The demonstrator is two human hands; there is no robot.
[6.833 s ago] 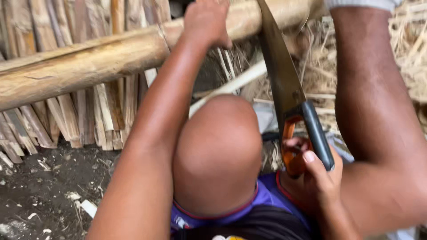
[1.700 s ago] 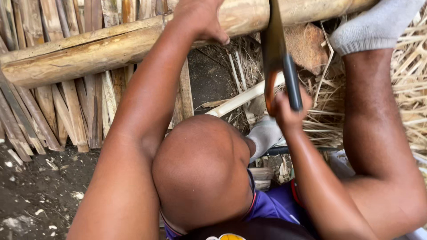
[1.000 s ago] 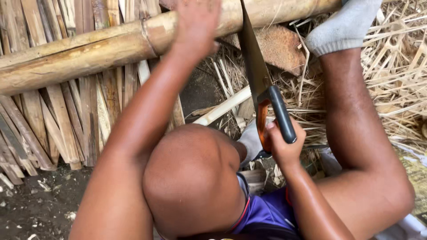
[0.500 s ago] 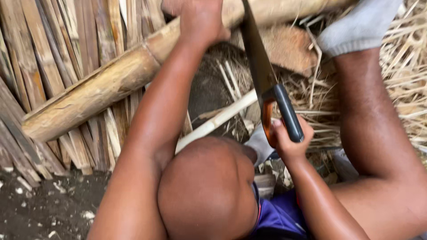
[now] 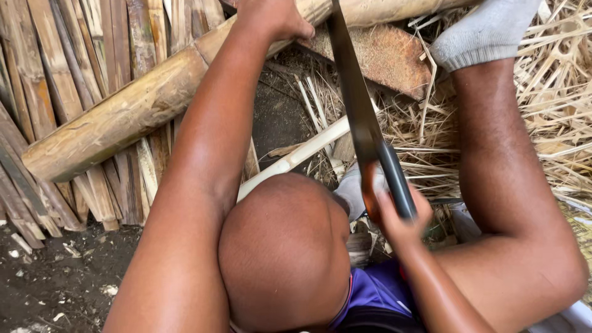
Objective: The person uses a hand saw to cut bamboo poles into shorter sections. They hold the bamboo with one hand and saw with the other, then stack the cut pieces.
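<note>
My left hand (image 5: 274,18) presses down on a thick bamboo pole (image 5: 123,120) that runs from lower left to the top edge. My right hand (image 5: 399,216) grips the dark and orange handle of a handsaw (image 5: 361,117). The saw's long blade reaches up to the pole just right of my left hand. My foot in a grey sock (image 5: 487,31) rests on the pole at the top right. My bent knee (image 5: 283,246) fills the middle of the view.
Split bamboo slats (image 5: 80,68) lie under the pole at the left. A flat rusty-brown slab (image 5: 385,55) lies beneath the blade, with dry straw (image 5: 555,111) to the right. A pale stick (image 5: 296,157) crosses the dark soil (image 5: 55,283).
The saw handle and my right hand have come back toward me a little along the cut. My left hand stays on the pole.
</note>
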